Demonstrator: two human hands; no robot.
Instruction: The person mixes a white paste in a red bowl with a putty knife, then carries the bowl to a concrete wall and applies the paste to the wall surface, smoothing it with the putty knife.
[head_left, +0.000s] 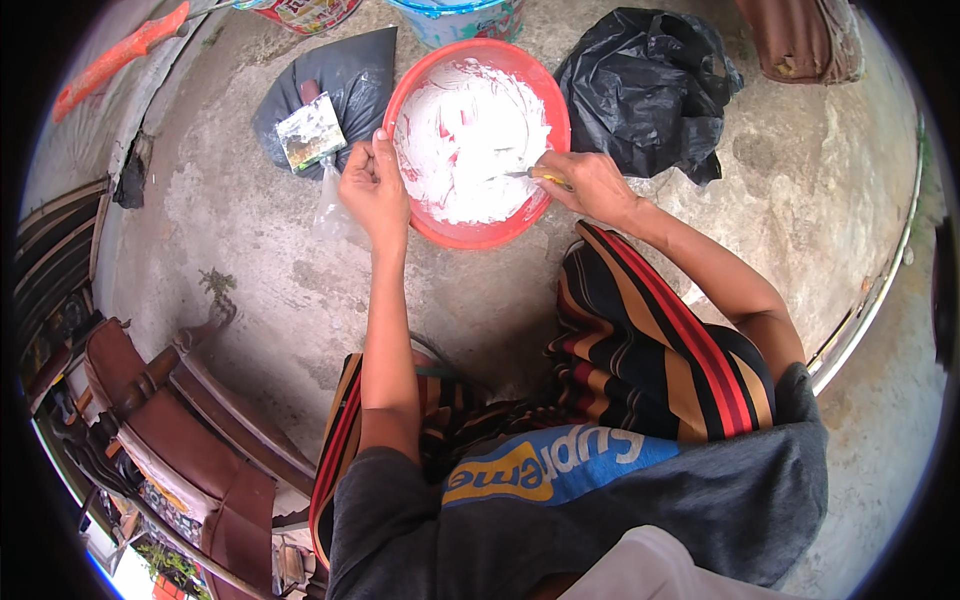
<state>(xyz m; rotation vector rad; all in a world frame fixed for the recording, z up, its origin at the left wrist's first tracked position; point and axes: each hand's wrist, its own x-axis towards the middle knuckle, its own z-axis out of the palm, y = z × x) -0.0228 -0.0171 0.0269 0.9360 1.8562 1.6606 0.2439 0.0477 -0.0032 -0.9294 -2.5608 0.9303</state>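
A round red basin [473,239] in front of me holds thick white paste [470,140], smeared up its inner wall. My left hand [375,190] is closed at the basin's left rim, thumb and fingers pinching the edge. In my right hand [595,188], over the right side, is a small tool with a yellow and black handle [553,178]. Its thin metal end reaches into the paste; the blade's shape is hidden. Left of the basin, a wide scraper [311,131], its blade smeared with white, rests on a filled dark plastic bag [358,75].
A crumpled black plastic bag [645,85] lies right of the basin. Behind stand a blue-rimmed bucket [465,25] and a colourful tub [305,12]. A clear plastic bag [335,210] lies near my left wrist. A brown chair [180,450] stands lower left on the concrete floor [270,265].
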